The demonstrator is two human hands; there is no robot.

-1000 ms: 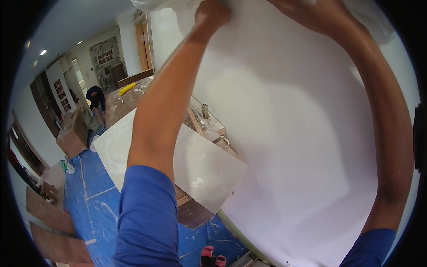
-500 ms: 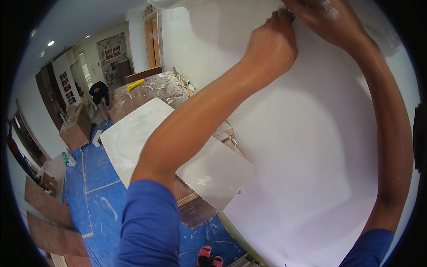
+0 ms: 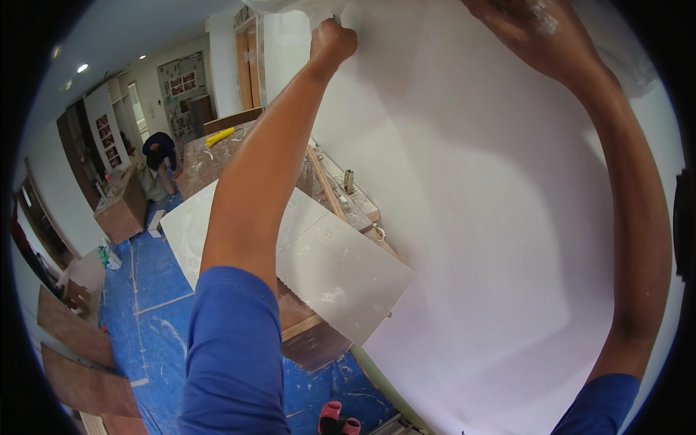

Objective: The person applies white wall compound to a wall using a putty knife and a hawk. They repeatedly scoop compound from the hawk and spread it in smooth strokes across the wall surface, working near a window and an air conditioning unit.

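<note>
My left hand (image 3: 333, 42) is raised high against the white wall (image 3: 464, 217), its fingers closed. A small dark tip shows above the fist, too little to name. At the top right, my right hand (image 3: 540, 32) is up by the same wall, with white smears on its back. Its fingers bend out of sight at the upper edge, so whether it holds anything is hidden. Thin clear plastic sheeting (image 3: 641, 76) hangs beside the right wrist, and more shows along the top edge near my left hand.
White boards (image 3: 348, 275) lie over a brown work surface below my left arm. Further off are a yellow tool (image 3: 220, 137) and a person bending down (image 3: 161, 151). Blue sheeting (image 3: 167, 348) covers the floor. Wood strips and debris line the wall's foot.
My left hand has swung left along the wall, away from the right hand. The right hand has stayed almost in place.
</note>
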